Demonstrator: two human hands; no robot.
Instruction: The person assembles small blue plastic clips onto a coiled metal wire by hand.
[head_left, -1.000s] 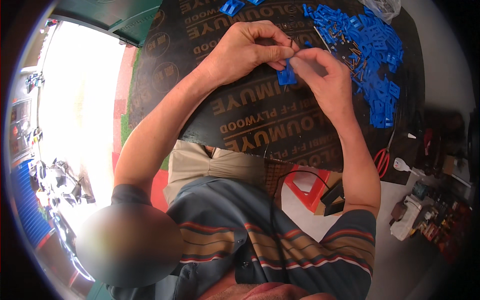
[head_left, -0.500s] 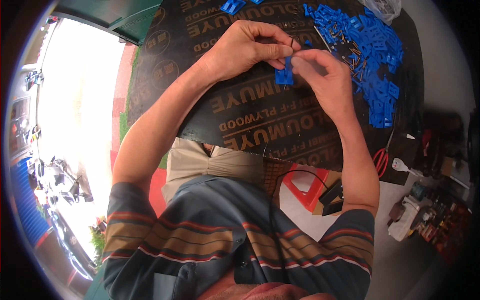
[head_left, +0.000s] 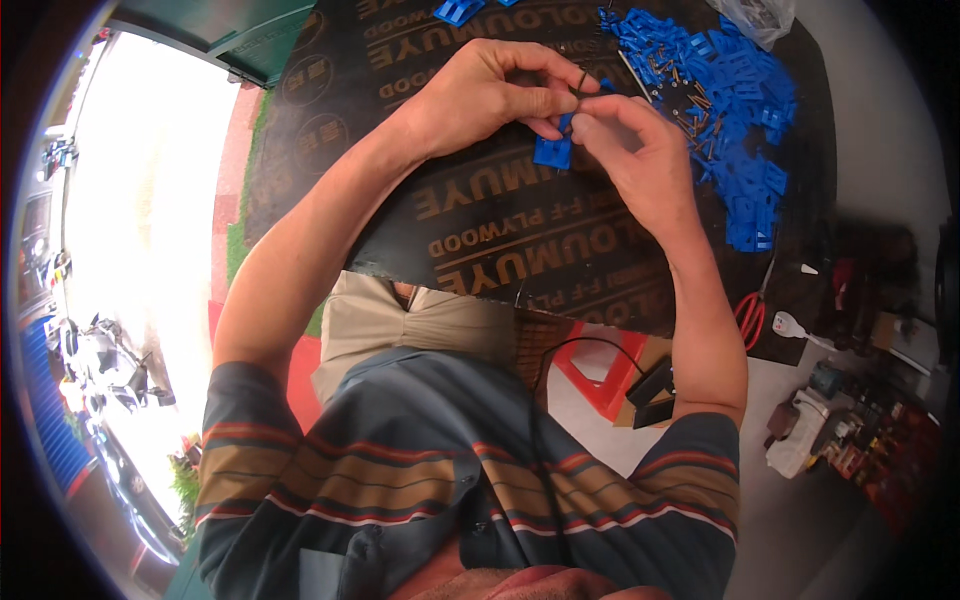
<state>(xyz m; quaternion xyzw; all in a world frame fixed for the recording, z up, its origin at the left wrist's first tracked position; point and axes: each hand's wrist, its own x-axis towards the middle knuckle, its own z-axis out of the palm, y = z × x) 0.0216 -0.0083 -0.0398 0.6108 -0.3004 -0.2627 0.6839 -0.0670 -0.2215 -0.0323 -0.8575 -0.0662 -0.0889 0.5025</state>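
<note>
My two hands meet over the dark tabletop with their fingertips together. Thumb and fingers of my left hand [head_left: 500,100] are closed at the top of a small flat blue plastic piece [head_left: 552,152], which hangs below them. A short, thin dark pin-like thing [head_left: 583,78] shows at the left index fingertip; its kind cannot be made out. My right hand [head_left: 640,145] pinches at the piece's upper right edge, and its thumb hides part of it. What lies between the fingertips is mostly covered.
A heap of blue plastic pieces [head_left: 745,100] spreads at the far right of the printed plywood table [head_left: 480,215], with loose screws [head_left: 697,103] at its near side. A clear plastic bag [head_left: 757,18] lies beyond. More blue pieces [head_left: 460,10] lie at the far edge. Red-handled scissors [head_left: 750,318] are at the right.
The whole view has shifted slightly. My hands stay together in the same pinch, and the blue piece has tilted a little to the left beneath the fingers.
</note>
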